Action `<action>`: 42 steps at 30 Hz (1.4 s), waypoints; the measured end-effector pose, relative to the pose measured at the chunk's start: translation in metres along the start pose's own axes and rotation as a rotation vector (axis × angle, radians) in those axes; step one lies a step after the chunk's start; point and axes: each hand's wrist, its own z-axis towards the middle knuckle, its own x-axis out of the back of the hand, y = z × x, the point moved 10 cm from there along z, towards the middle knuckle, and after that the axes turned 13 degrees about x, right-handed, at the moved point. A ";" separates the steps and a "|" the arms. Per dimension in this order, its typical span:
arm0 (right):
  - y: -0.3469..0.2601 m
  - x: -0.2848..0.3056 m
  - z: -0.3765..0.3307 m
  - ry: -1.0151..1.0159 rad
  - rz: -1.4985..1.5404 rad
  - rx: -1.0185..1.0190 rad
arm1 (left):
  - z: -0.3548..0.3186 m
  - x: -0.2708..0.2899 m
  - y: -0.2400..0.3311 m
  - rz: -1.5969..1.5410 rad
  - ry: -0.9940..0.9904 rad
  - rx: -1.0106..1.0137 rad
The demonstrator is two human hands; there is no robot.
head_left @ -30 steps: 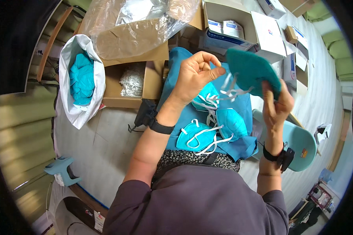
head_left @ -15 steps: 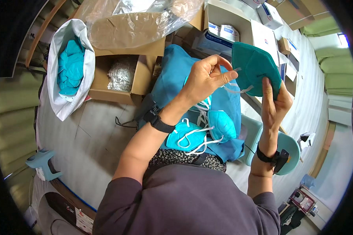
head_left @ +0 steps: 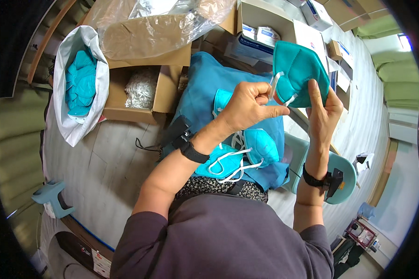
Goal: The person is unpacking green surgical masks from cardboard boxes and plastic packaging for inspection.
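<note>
While holding a teal mask (head_left: pixel 299 65) up in the air, off the right side of a blue cloth (head_left: pixel 200 79), gripped it by the lower right edge in the right hand (head_left: pixel 325 111), pressing the thumb on the near face and tucking the fingers behind. Had the left hand (head_left: pixel 246 106) close to the mask's left edge, with the forefinger bent at a white strap (head_left: pixel 276 84) and the thumb stretched out below, just under a second white length (head_left: pixel 291 99) at the lower edge. Could not tell pinching from mere hooking or touching there. Judged best to steady the mask by its rim alone, firmly enough to resist a gentle pull yet too lightly to crease the shell. Seemed wise to take the strap between thumb pad and fingertip close to its join, to draw it straight without a twist, and to ease it slowly rather than jerk. Saw at least three more teal masks (head_left: pixel 261 146) lying on the blue cloth with straps crossing one another; did well to work high, clear of that tangle. Noted, off to the left, a white bag (head_left: pixel 74 134) of teal pieces (head_left: pixel 81 79) just beside an open cardboard box (head_left: pixel 130 115) holding a white bundle (head_left: pixel 141 89).
</note>
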 end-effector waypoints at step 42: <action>0.048 -0.018 -0.056 -0.252 -0.480 0.149 | -0.033 0.024 0.039 -0.393 -0.123 0.127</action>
